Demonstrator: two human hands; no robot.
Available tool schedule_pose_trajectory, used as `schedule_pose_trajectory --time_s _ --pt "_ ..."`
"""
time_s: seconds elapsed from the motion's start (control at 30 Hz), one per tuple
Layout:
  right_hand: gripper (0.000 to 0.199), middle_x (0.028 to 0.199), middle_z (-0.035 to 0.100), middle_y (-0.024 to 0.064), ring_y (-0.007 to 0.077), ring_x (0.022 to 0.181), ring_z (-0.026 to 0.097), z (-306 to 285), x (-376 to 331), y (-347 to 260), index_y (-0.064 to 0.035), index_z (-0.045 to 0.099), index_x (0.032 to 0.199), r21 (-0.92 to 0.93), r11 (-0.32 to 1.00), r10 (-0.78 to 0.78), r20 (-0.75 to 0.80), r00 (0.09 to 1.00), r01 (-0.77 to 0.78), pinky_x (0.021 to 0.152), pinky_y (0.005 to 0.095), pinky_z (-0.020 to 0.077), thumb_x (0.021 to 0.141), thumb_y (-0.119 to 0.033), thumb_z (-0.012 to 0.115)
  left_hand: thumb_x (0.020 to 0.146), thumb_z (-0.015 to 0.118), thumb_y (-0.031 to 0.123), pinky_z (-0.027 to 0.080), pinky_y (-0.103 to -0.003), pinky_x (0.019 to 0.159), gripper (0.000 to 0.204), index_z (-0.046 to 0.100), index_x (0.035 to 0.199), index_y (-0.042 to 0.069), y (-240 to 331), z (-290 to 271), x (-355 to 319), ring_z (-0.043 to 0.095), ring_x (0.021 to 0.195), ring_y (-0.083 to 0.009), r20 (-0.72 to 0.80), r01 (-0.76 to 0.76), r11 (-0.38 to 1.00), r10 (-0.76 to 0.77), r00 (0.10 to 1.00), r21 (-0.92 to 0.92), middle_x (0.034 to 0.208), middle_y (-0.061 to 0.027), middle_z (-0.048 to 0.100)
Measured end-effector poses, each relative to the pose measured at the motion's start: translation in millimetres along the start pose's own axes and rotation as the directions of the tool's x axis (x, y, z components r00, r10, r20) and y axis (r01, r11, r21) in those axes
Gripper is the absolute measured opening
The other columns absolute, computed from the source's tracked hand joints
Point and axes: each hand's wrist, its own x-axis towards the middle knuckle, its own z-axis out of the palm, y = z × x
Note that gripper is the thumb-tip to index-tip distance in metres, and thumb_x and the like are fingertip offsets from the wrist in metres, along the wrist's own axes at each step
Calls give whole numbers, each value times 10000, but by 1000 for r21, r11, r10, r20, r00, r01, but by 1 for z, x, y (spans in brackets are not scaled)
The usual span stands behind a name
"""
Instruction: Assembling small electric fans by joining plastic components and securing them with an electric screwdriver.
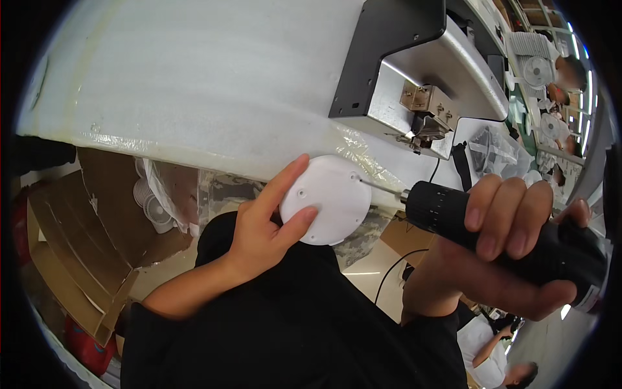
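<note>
**Light plastic disc pinched at its rim for screwing**

While the left hand (262,227) pinches the white round disc (326,200) at its edge above the lap, it looks light, stiff and smooth; the right hand (512,243) is wrapped fully around the black electric screwdriver (447,211).

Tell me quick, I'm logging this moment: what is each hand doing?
Left hand: closed on the round white plastic disc, pinching its edge.
Right hand: closed around the black electric screwdriver, bit at the disc.
</note>
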Motion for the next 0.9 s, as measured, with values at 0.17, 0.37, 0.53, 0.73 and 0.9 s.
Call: schedule_pose_trajectory --time_s 0.17,0.37,0.53,0.73,0.9 --pt "692 780 519 -10 86 586 509 -4 -3 10 -93 418 1358 -21 996 -81 17 997 81 593 283 440 846 -522 598 830 673 56 500 -223 691 603 471 1398 66 8 -6 6 637 790 -151 6 36 998 -37 999 57 1181 -157 658" --pt "680 782 519 -9 88 588 508 -17 -1 4 -94 426 1339 -23 997 -74 46 996 75 595 282 436 844 -527 598 825 677 52 503 -230 689 607 473 1396 64 15 8 9 635 782 -153 -15 14 999 -13 1000 36 1177 -155 660" --pt "679 786 519 -7 90 595 510 -21 3 -4 -98 426 1334 -32 998 -60 70 996 63 606 288 437 840 -530 600 823 680 52 504 -234 701 613 470 1399 65 20 13 9 638 802 -157 -14 17 1000 -16 1000 12 1188 -155 655" --pt "682 788 519 -7 93 603 512 -18 2 1 -100 424 1327 1 998 -68 61 996 68 620 294 439 832 -534 603 824 679 48 507 -237 730 612 469 1399 62 22 11 9 644 848 -167 -7 44 999 -45 999 -23 1206 -160 645" --pt "685 787 519 -8 93 605 513 -14 1 9 -100 422 1321 16 997 -77 58 995 76 625 294 441 826 -536 608 825 676 45 507 -239 746 608 470 1397 59 19 7 9 647 875 -174 -4 46 999 -46 999 -27 1215 -163 640"
